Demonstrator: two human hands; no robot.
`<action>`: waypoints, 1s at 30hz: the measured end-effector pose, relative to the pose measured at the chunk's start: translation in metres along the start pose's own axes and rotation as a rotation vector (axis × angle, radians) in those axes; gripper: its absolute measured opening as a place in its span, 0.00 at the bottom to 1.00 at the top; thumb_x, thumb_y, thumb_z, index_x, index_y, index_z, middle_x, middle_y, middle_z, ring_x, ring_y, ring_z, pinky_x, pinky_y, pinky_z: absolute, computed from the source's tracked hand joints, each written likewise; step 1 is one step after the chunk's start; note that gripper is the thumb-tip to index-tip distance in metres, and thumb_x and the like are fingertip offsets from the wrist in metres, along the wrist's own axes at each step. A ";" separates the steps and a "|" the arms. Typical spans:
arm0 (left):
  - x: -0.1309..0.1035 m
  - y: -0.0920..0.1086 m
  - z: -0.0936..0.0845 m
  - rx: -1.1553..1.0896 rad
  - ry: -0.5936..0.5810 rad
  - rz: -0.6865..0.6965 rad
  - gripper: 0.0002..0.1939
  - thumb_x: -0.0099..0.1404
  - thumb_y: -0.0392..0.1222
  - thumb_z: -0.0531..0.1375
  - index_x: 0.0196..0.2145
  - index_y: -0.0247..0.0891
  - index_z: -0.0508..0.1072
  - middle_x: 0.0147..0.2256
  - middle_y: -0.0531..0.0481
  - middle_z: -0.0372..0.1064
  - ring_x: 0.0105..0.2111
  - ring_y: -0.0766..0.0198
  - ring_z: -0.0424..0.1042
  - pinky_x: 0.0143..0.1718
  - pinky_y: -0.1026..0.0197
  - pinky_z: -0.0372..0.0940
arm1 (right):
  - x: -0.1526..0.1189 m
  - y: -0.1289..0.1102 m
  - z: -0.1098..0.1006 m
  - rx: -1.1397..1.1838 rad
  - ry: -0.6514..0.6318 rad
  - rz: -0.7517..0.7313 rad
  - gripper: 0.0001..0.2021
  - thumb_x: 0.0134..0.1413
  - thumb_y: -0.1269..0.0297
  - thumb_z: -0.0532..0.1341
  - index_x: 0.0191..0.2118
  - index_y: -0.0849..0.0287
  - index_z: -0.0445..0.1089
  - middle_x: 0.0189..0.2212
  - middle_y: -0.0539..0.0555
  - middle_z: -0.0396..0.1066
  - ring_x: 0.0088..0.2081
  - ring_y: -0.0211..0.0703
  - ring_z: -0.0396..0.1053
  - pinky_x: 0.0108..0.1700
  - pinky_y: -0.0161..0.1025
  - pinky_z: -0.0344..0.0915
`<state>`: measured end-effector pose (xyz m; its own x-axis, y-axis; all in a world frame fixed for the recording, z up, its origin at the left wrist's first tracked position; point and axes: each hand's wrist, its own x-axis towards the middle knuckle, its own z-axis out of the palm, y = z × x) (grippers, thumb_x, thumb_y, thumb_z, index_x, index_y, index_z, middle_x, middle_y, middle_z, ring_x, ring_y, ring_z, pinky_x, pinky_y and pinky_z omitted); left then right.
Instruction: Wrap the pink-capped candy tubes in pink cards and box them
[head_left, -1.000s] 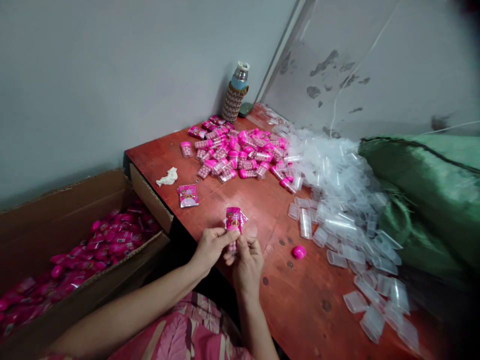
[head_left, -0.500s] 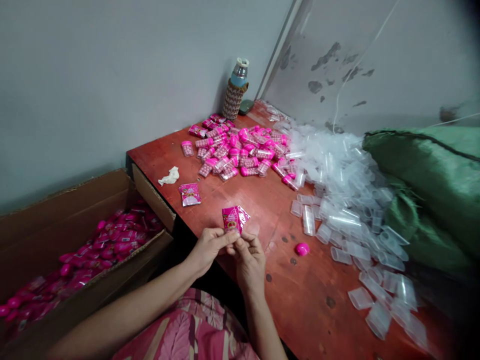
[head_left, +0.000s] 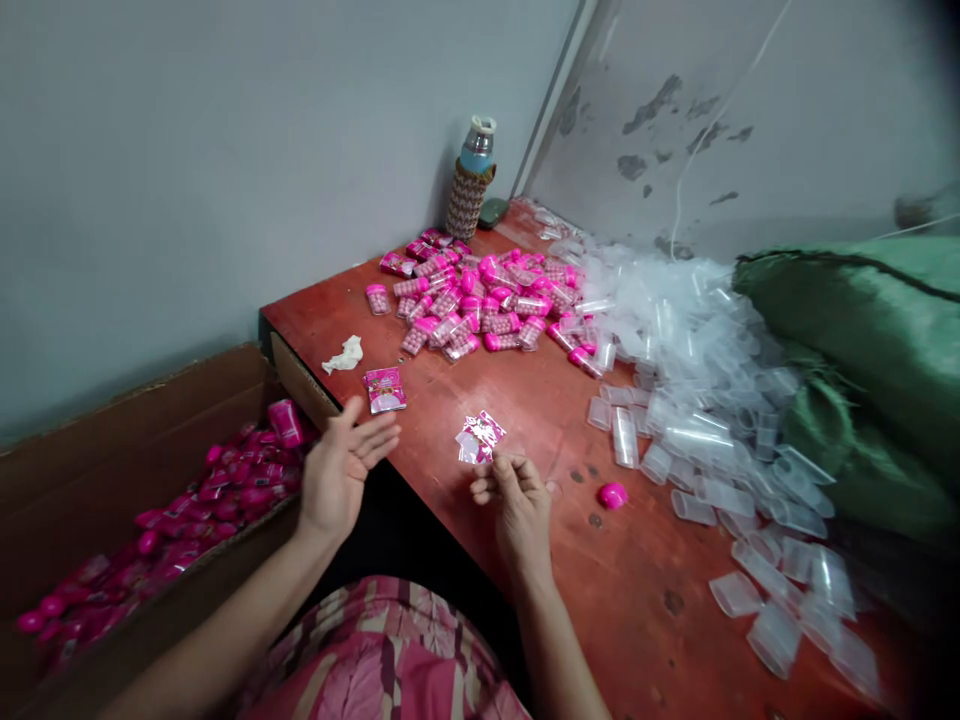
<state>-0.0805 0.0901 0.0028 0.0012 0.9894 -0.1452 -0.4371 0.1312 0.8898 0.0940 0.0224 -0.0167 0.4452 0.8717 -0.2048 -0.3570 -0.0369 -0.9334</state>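
Observation:
My left hand (head_left: 336, 478) is open, palm turned up with fingers spread, between the cardboard box and the table edge. A small pink packet (head_left: 285, 422) is on top of the pink wrapped pieces (head_left: 244, 480) in the box. My right hand (head_left: 517, 500) is over the table with its fingers closed together; whether anything is between them is hidden. Just beyond its fingertips are shiny pink-and-white labels (head_left: 481, 436). Another pink label stack (head_left: 385, 389) lies near the table edge. To the right of my right hand sits a round pink cap (head_left: 613, 495).
Filled pink-capped bottles (head_left: 499, 323) are heaped toward the back of the red table (head_left: 592, 600). Clear plastic tubes (head_left: 705, 440) cover its right side beside a green sack (head_left: 885, 380). A flask (head_left: 471, 180) stands against the wall; crumpled white scrap (head_left: 344, 355) lies at left.
My hands have come apart. The left has moved left to beside the box and opened, and the pink packet from between my hands is now at the box. My right hand has shifted slightly right.

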 end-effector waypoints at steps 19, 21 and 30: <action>0.028 -0.076 0.056 1.091 -0.482 0.758 0.12 0.62 0.38 0.52 0.40 0.41 0.73 0.44 0.49 0.70 0.51 0.57 0.61 0.55 0.44 0.47 | 0.023 -0.004 -0.021 -0.140 0.113 -0.072 0.12 0.48 0.60 0.61 0.39 0.57 0.63 0.33 0.51 0.70 0.32 0.37 0.68 0.32 0.35 0.65; 0.022 -0.074 0.058 0.964 -0.506 0.742 0.12 0.61 0.38 0.53 0.42 0.42 0.72 0.45 0.49 0.70 0.51 0.58 0.62 0.55 0.46 0.48 | 0.030 -0.006 -0.016 -0.063 0.072 -0.072 0.16 0.45 0.62 0.62 0.41 0.56 0.61 0.32 0.50 0.70 0.31 0.37 0.68 0.32 0.35 0.64; 0.013 -0.046 0.068 0.293 -0.564 -0.441 0.19 0.55 0.50 0.58 0.39 0.33 0.73 0.36 0.42 0.73 0.36 0.57 0.71 0.37 0.56 0.67 | 0.045 -0.026 -0.019 -0.075 -0.059 0.035 0.20 0.36 0.65 0.67 0.39 0.59 0.61 0.17 0.42 0.63 0.17 0.32 0.58 0.21 0.30 0.53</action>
<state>0.0008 0.1015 -0.0111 0.6124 0.7136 -0.3403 -0.0342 0.4540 0.8903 0.1392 0.0535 -0.0073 0.3836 0.8965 -0.2216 -0.3077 -0.1022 -0.9460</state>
